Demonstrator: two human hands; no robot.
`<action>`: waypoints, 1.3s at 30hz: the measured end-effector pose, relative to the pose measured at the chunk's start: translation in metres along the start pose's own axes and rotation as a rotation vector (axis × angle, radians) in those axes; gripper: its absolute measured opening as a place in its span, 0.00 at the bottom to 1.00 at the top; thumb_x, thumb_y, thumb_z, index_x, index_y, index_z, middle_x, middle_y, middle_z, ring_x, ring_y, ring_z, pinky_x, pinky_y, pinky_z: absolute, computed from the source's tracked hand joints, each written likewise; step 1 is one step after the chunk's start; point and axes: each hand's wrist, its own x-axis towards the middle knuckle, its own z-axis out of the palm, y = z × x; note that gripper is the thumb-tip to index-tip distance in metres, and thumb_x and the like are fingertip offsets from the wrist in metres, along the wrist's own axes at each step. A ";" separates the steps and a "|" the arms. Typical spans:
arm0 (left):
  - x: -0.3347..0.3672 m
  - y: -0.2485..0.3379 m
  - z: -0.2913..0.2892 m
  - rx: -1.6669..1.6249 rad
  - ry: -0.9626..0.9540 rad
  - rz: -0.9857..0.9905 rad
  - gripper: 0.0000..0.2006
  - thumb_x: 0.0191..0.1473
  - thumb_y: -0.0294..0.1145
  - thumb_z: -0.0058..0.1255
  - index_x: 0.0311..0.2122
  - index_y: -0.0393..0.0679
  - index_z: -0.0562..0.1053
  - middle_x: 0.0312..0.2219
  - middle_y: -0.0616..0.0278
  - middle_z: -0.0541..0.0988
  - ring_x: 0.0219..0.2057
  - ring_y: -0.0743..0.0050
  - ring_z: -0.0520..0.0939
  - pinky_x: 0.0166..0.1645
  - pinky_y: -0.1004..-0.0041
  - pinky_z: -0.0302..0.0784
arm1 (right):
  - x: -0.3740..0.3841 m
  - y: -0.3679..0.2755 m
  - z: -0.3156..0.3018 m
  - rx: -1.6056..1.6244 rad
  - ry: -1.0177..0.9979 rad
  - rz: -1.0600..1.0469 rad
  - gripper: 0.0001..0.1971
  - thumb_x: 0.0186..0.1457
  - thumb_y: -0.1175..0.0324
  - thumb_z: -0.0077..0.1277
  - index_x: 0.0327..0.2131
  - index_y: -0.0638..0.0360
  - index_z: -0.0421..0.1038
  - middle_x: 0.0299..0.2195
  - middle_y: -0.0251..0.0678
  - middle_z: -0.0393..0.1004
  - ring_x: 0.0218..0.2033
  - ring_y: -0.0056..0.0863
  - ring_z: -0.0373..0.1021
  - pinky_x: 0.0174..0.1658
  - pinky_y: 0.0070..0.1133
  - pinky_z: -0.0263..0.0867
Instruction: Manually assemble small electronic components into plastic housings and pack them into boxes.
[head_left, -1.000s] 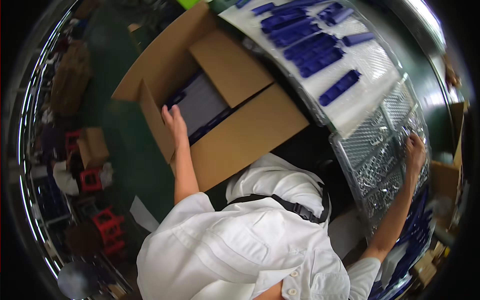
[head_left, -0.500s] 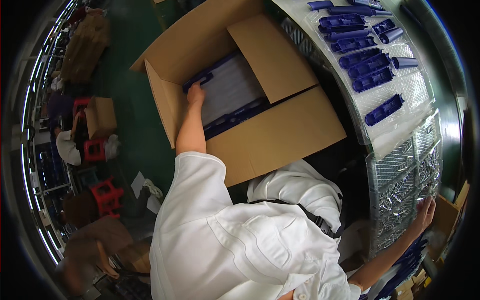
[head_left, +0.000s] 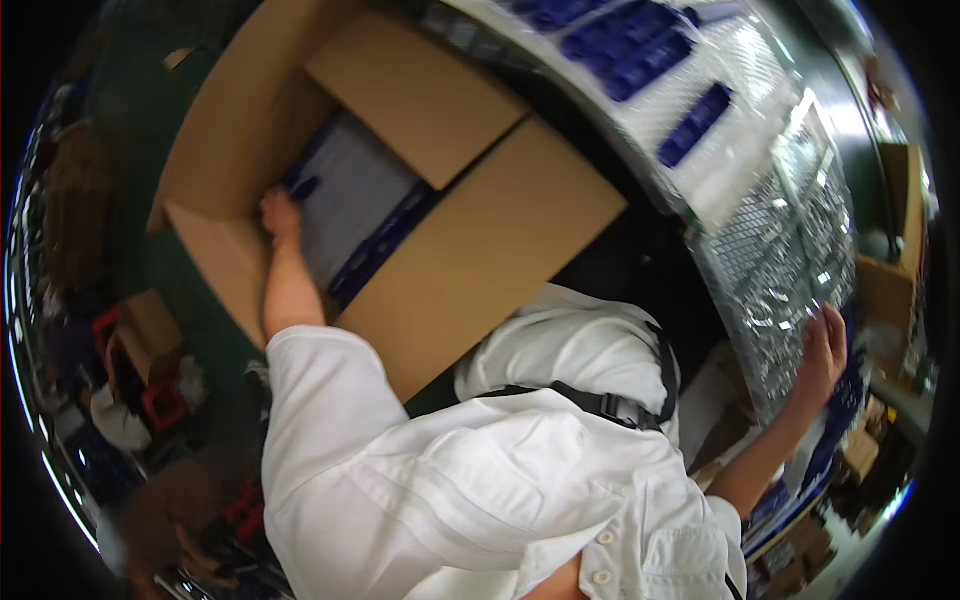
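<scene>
My left hand (head_left: 281,213) reaches into an open cardboard box (head_left: 505,235), closed at the end of a dark blue plastic part (head_left: 304,188). Below that part, a translucent grey sheet (head_left: 360,190) covers the middle of the box, and more blue parts (head_left: 385,245) show along its near side. At the right, my right hand (head_left: 822,358) is raised beside a clear tray (head_left: 735,265) of small transparent pieces. Its fingers are drawn together; whatever they hold is too small and blurred to make out.
Several blue plastic housings (head_left: 697,125) lie on a clear-plastic-covered bench at upper right. Cardboard boxes (head_left: 887,295) stand beyond my right hand. Over the floor at left are red stools (head_left: 163,402), another box (head_left: 152,335) and a person in white (head_left: 118,418).
The whole view has turned and shifted, so box and bench appear further left. My left hand stays at the blue part inside the box; my right hand remains near the clear tray.
</scene>
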 end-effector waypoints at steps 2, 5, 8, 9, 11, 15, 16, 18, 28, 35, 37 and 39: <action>-0.011 -0.015 0.003 -0.025 -0.279 -0.102 0.21 0.53 0.45 0.62 0.51 0.51 0.76 0.49 0.54 0.81 0.53 0.48 0.81 0.50 0.48 0.81 | -0.010 -0.029 0.037 0.102 -0.043 0.056 0.19 0.63 0.76 0.56 0.57 0.66 0.73 0.42 0.29 0.78 0.40 0.13 0.73 0.43 0.12 0.71; -0.023 -0.032 -0.004 -0.118 -0.298 -0.102 0.24 0.56 0.47 0.60 0.55 0.50 0.75 0.50 0.53 0.82 0.52 0.43 0.81 0.53 0.52 0.77 | -0.015 -0.039 0.058 0.227 -0.087 0.044 0.16 0.62 0.75 0.58 0.53 0.65 0.76 0.41 0.32 0.80 0.39 0.17 0.76 0.42 0.15 0.72; -0.009 -0.001 -0.027 -0.408 -0.132 -0.259 0.24 0.59 0.48 0.58 0.53 0.40 0.75 0.46 0.49 0.82 0.49 0.45 0.82 0.52 0.53 0.77 | -0.033 -0.045 0.053 0.269 -0.057 0.005 0.12 0.62 0.76 0.58 0.49 0.66 0.77 0.38 0.35 0.82 0.39 0.23 0.80 0.43 0.20 0.78; -0.003 -0.009 -0.039 -0.458 -0.021 -0.300 0.24 0.61 0.48 0.57 0.52 0.38 0.74 0.44 0.49 0.83 0.47 0.47 0.83 0.50 0.54 0.78 | -0.032 -0.044 0.053 0.283 -0.043 0.018 0.11 0.62 0.76 0.58 0.47 0.65 0.78 0.38 0.36 0.82 0.38 0.24 0.81 0.42 0.20 0.80; 0.008 -0.017 -0.068 -0.890 0.081 -0.437 0.22 0.63 0.47 0.56 0.52 0.38 0.74 0.42 0.52 0.82 0.45 0.51 0.83 0.49 0.56 0.79 | -0.031 -0.037 0.047 0.338 -0.083 0.024 0.10 0.63 0.77 0.56 0.47 0.66 0.77 0.38 0.38 0.82 0.37 0.26 0.81 0.41 0.22 0.81; -0.007 0.065 -0.157 -1.776 0.069 -0.765 0.17 0.67 0.41 0.53 0.54 0.42 0.73 0.39 0.62 0.80 0.42 0.63 0.83 0.42 0.69 0.80 | -0.036 -0.048 0.044 0.296 -0.053 0.058 0.10 0.63 0.74 0.57 0.47 0.66 0.77 0.38 0.38 0.83 0.37 0.25 0.82 0.39 0.22 0.82; -0.014 0.090 -0.206 -1.867 -0.011 -0.642 0.19 0.69 0.43 0.49 0.57 0.42 0.71 0.40 0.63 0.78 0.37 0.69 0.80 0.37 0.76 0.78 | -0.037 -0.049 0.042 0.311 -0.034 0.074 0.08 0.63 0.74 0.58 0.45 0.65 0.77 0.36 0.36 0.82 0.36 0.23 0.81 0.39 0.20 0.80; -0.033 0.124 -0.275 -2.043 -0.213 -0.450 0.20 0.70 0.42 0.46 0.59 0.40 0.70 0.40 0.63 0.76 0.34 0.72 0.77 0.34 0.77 0.76 | -0.037 -0.043 0.039 0.287 -0.014 0.032 0.07 0.63 0.74 0.58 0.43 0.65 0.77 0.35 0.34 0.81 0.35 0.22 0.79 0.39 0.19 0.78; -0.172 0.383 -0.476 -2.097 -1.787 0.345 0.37 0.57 0.35 0.52 0.70 0.36 0.55 0.43 0.56 0.72 0.37 0.70 0.79 0.35 0.71 0.81 | -0.041 0.008 0.034 -0.968 0.105 -0.495 0.11 0.53 0.75 0.58 0.41 0.57 0.73 0.38 0.37 0.76 0.35 0.38 0.76 0.37 0.33 0.73; -0.202 0.441 -0.510 -1.745 -1.771 0.630 0.32 0.65 0.23 0.48 0.72 0.42 0.57 0.49 0.55 0.77 0.40 0.79 0.77 0.43 0.76 0.76 | -0.044 -0.010 0.031 -0.911 0.006 -0.428 0.23 0.51 0.78 0.58 0.53 0.58 0.74 0.35 0.38 0.76 0.32 0.35 0.77 0.34 0.29 0.74; -0.206 0.448 -0.509 -1.740 -1.757 0.645 0.31 0.65 0.23 0.48 0.72 0.43 0.57 0.49 0.55 0.78 0.39 0.79 0.78 0.42 0.77 0.77 | -0.049 -0.018 0.026 -0.409 -0.014 -0.201 0.22 0.54 0.79 0.57 0.54 0.59 0.74 0.31 0.34 0.77 0.29 0.23 0.77 0.33 0.21 0.74; -0.210 0.452 -0.509 -1.731 -1.750 0.659 0.31 0.65 0.23 0.49 0.72 0.43 0.58 0.49 0.54 0.79 0.39 0.80 0.79 0.42 0.77 0.77 | -0.062 -0.035 0.023 -0.211 -0.004 -0.135 0.17 0.58 0.81 0.56 0.52 0.62 0.75 0.29 0.32 0.76 0.31 0.15 0.74 0.34 0.16 0.72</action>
